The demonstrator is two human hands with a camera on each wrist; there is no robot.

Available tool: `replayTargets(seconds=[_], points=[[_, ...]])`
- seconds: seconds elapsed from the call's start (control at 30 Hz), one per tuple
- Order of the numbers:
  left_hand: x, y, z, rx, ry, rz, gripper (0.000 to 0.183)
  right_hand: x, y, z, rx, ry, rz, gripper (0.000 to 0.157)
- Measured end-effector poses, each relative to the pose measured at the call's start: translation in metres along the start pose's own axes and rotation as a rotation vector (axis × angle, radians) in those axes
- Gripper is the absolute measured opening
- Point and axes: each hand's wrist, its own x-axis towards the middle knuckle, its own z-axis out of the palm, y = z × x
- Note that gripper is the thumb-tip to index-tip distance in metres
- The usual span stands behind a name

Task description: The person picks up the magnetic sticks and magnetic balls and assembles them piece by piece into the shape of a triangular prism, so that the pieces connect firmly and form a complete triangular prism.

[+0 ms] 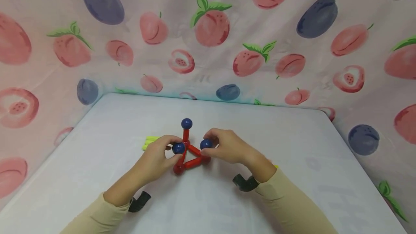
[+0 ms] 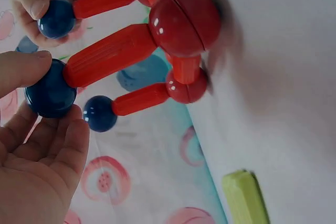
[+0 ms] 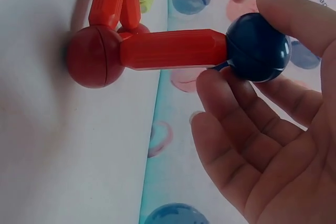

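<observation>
A triangle of red rods (image 1: pixel 193 163) joined by red balls (image 1: pixel 178 169) lies on the white table. From each corner a red rod stands up, topped by a blue ball. My left hand (image 1: pixel 157 160) pinches the left blue ball (image 2: pixel 51 88) between thumb and fingers. Over the right corner, the thumb and fingers of my right hand (image 1: pixel 229 147) hold another blue ball (image 3: pixel 258 47). The third blue ball (image 1: pixel 186 123), on the rear upright, stands untouched. Both held balls meet the ends of their upright rods, as the wrist views show.
Several yellow-green rods (image 1: pixel 151 141) lie on the table behind my left hand. A bit of yellow (image 1: pixel 276 166) peeks out beside my right forearm, mostly hidden. Black wrist pieces (image 1: pixel 245 182) hang below both wrists. A fruit-patterned cloth (image 1: pixel 211 64) rises behind the table.
</observation>
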Motion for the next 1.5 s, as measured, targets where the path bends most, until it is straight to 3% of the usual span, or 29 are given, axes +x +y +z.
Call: replayTargets(seconds=[0.2, 0.57, 0.9, 1.1, 1.3, 1.5], points=[[-0.002, -0.003, -0.003, -0.016, -0.004, -0.030, 0.044, 0.002, 0.000, 0.001, 0.001, 0.035, 0.052, 0.043], [-0.007, -0.003, -0.004, -0.065, -0.030, -0.026, 0.044, 0.002, 0.000, 0.003, 0.015, 0.046, 0.035, 0.041], [-0.011, -0.012, -0.006, -0.045, 0.012, 0.056, 0.037, 0.000, 0.001, 0.001, 0.052, 0.072, 0.035, 0.042], [-0.012, -0.012, -0.008, -0.058, 0.009, 0.064, 0.034, -0.002, 0.000, 0.001, 0.049, 0.086, 0.029, 0.042], [-0.012, -0.012, -0.008, -0.068, 0.006, 0.070, 0.033, -0.011, 0.010, -0.008, 0.037, 0.107, 0.027, 0.041], [-0.013, -0.012, -0.008, -0.070, 0.013, 0.078, 0.033, -0.025, 0.033, -0.022, 0.004, 0.100, 0.078, 0.038]])
